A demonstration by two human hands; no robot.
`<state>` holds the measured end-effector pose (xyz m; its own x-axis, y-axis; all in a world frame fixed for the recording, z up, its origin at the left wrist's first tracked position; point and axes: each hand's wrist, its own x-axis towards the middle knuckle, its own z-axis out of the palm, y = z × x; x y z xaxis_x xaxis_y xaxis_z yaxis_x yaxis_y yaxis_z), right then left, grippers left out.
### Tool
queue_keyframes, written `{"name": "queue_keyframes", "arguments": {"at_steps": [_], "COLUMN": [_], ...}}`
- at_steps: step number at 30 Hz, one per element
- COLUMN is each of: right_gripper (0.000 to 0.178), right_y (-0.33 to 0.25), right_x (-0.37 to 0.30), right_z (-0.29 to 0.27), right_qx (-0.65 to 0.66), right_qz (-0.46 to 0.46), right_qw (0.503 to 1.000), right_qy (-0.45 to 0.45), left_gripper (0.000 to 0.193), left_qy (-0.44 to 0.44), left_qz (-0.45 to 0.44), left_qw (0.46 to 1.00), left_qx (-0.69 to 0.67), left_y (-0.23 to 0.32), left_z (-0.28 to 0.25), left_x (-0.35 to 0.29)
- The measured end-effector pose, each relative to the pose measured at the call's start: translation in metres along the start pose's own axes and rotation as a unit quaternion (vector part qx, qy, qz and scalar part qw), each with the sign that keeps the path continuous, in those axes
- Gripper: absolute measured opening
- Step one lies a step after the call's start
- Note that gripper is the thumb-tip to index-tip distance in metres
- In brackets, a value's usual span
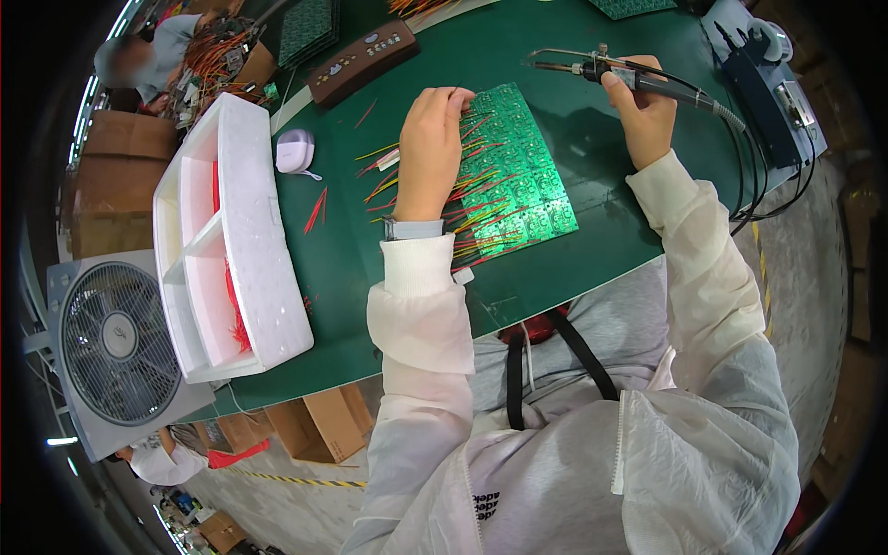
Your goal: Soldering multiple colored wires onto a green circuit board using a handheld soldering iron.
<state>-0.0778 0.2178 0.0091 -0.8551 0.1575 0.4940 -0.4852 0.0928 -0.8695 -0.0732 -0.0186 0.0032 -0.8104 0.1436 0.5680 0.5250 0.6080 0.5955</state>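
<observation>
The right hand (649,113) closes around the soldering iron (673,89); the left hand (430,139) bunches its fingers at the circuit board (527,171) on the table (347,259), any pinch on the wires (480,218) indiscernible; steady wires should ease contact

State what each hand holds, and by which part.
The right hand grips a soldering iron by its black handle. The left hand is at the green PCB panel; whether it pinches anything cannot be told.
</observation>
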Motion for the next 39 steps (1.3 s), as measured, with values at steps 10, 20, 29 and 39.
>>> {"name": "queue_keyframes", "arguments": {"at_steps": [10, 20, 29, 39], "right_gripper": [0.028, 0.026, 0.024, 0.023], "right_y": [-0.011, 0.002, 0.007, 0.015], "right_x": [-0.017, -0.02, 0.008, -0.006], "right_z": [0.015, 0.017, 0.02, 0.003], "right_qx": [0.117, 0.041, -0.058, -0.004], "right_qz": [0.072, 0.055, 0.042, -0.005], "right_qw": [0.989, 0.996, 0.995, 0.996], "right_qy": [0.054, 0.049, -0.071, -0.085], "left_gripper": [0.031, 0.012, 0.011, 0.01], "left_qy": [0.063, 0.059, -0.002, -0.014], "left_qz": [-0.138, -0.102, -0.028, 0.021], "left_qw": [0.986, 0.989, 0.999, 0.996], "left_qx": [-0.069, -0.091, 0.037, 0.09], "left_y": [0.028, 0.039, 0.015, 0.011], "left_z": [-0.027, -0.018, -0.008, 0.0], "left_x": [0.004, -0.001, -0.007, -0.002]}}
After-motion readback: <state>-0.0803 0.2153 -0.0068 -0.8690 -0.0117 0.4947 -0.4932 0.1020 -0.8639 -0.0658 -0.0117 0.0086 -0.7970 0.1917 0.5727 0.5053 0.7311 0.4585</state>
